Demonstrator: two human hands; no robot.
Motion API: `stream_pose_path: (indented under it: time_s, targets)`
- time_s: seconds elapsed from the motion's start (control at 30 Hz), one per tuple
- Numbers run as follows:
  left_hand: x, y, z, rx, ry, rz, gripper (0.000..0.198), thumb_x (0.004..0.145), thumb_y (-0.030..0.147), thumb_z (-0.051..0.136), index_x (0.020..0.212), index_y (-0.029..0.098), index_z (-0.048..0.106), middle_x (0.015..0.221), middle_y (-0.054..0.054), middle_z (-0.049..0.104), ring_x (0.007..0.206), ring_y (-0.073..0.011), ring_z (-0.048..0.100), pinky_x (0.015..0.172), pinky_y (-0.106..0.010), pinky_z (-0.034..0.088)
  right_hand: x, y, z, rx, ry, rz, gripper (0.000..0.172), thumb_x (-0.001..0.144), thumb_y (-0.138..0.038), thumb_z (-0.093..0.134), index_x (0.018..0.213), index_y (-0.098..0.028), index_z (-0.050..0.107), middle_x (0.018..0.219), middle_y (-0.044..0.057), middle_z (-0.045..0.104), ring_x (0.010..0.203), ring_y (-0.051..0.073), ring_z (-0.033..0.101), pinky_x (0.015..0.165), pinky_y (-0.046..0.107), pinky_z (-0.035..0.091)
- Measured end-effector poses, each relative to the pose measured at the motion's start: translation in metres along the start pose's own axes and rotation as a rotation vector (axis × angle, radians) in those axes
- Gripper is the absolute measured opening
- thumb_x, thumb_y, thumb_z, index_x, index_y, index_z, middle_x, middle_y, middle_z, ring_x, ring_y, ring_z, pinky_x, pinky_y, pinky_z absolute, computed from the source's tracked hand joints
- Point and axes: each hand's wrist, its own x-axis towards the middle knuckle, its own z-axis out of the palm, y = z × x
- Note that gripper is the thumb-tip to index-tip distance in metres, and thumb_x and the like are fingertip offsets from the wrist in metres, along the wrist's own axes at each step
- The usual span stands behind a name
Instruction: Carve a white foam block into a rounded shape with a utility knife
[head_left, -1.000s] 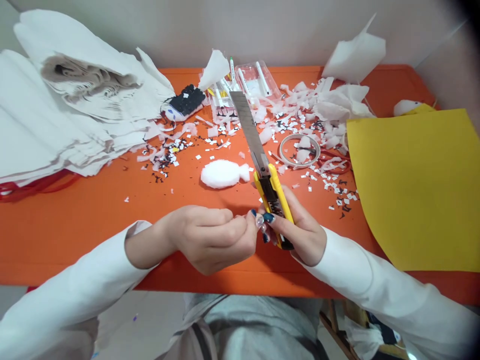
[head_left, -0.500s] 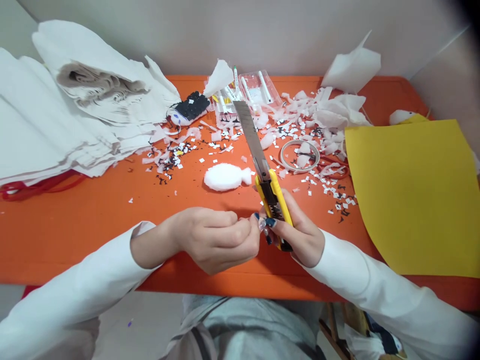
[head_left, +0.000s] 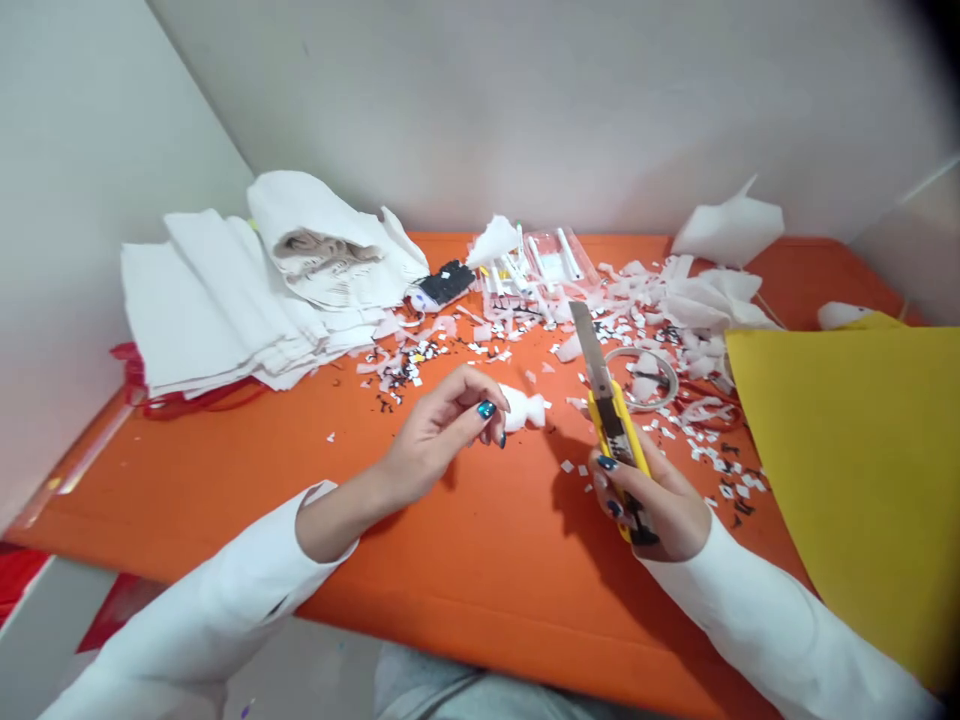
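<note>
My right hand (head_left: 660, 495) is wrapped around a yellow and black utility knife (head_left: 624, 455), its long blade out and pointing up and away from me. My left hand (head_left: 439, 430) is over the table with loosely curled fingers and thumb apart, and I see nothing in it. Just beyond its fingertips lies a small white fluffy fish-shaped piece (head_left: 529, 408), partly hidden by the fingers. Whether the fingers touch it I cannot tell. To the right of the knife blade lies a roll of tape (head_left: 670, 388) among scraps.
White folded sheets (head_left: 202, 300) are stacked at the back left beside a black piece (head_left: 450, 282). Markers in a clear tray (head_left: 559, 262) stand at the back. White and black scraps (head_left: 405, 370) litter the orange table (head_left: 480, 590). A yellow sheet (head_left: 862, 450) covers the right side.
My hands have moved apart from each other. The left has opened and reached toward the white fish-shaped piece; the right has carried the knife to the right. The camera view has shifted.
</note>
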Motion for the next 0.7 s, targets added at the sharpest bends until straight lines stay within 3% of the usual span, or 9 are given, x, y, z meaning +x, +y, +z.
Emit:
stream_pose_path:
  time_s: [0.13, 0.33, 0.53, 0.7]
  targets:
    - [-0.008, 0.002, -0.005, -0.02, 0.029, -0.068, 0.028, 0.098, 0.038, 0.039, 0.088, 0.018, 0.056, 0.073, -0.002, 0.056, 0.065, -0.0124, 0.052, 0.062, -0.026, 0.04, 0.003, 0.005, -0.004, -0.017, 0.03, 0.018, 0.047, 0.073, -0.036, 0.07, 0.115, -0.022, 0.055, 0.067, -0.003, 0.053, 0.047, 0.007, 0.04, 0.039, 0.018, 0.024]
    - [-0.013, 0.01, -0.003, 0.045, 0.032, -0.062, 0.035, 0.098, 0.04, 0.038, 0.07, 0.02, 0.047, 0.063, 0.0, 0.048, 0.059, -0.0129, 0.044, 0.061, -0.029, 0.038, 0.004, 0.006, -0.006, -0.04, 0.04, 0.04, 0.052, 0.074, -0.036, 0.071, 0.122, -0.024, 0.054, 0.069, -0.002, 0.053, 0.047, 0.009, 0.04, 0.039, 0.021, 0.024]
    - [-0.014, 0.01, -0.002, -0.009, 0.047, -0.045, 0.036, 0.098, 0.039, 0.037, 0.069, 0.02, 0.043, 0.059, 0.001, 0.044, 0.054, -0.012, 0.04, 0.058, -0.028, 0.038, 0.005, 0.008, -0.008, 0.014, 0.008, 0.041, 0.052, 0.076, -0.036, 0.071, 0.123, -0.023, 0.052, 0.065, -0.004, 0.049, 0.045, 0.007, 0.038, 0.04, 0.02, 0.02]
    - [-0.016, 0.006, -0.004, 0.006, 0.043, -0.017, 0.028, 0.099, 0.031, 0.038, 0.076, 0.019, 0.049, 0.067, 0.0, 0.049, 0.059, -0.0111, 0.045, 0.06, -0.027, 0.039, 0.005, 0.008, -0.008, 0.005, 0.006, 0.041, 0.049, 0.077, -0.037, 0.069, 0.121, -0.025, 0.052, 0.065, -0.004, 0.049, 0.046, 0.008, 0.039, 0.04, 0.021, 0.019]
